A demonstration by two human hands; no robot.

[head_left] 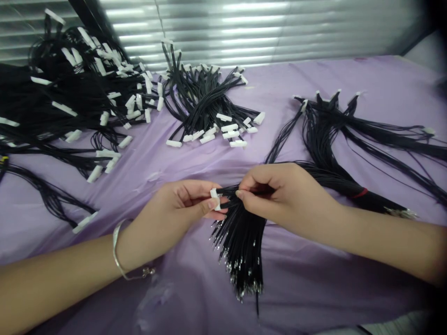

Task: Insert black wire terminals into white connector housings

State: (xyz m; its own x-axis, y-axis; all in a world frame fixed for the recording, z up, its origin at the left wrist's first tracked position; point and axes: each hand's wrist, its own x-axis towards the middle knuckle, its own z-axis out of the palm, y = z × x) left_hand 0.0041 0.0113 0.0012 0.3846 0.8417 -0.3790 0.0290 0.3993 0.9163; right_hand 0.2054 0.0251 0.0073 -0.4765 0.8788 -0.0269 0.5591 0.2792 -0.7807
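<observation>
Between thumb and fingers, my left hand (pixel 181 202) pinches a small white connector housing (pixel 215 199). Black wires (pixel 228 190) run from its right side toward my right hand (pixel 275 190). That hand is closed, thumb against forefinger, on a black wire close to the connector; the exact grip point is partly hidden by the fingers. Directly beneath both hands, a thick bundle of black wires (pixel 247 246) fans out toward me, with bare silvery terminals at its ends.
Finished-looking black cables with white connectors lie in a large pile (pixel 87 93) at left and a smaller pile (pixel 209 100) at back centre. More black wires (pixel 324 130) lie at right, one bundle tied with a red band (pixel 361 192). A purple cloth (pixel 314 284) covers the table.
</observation>
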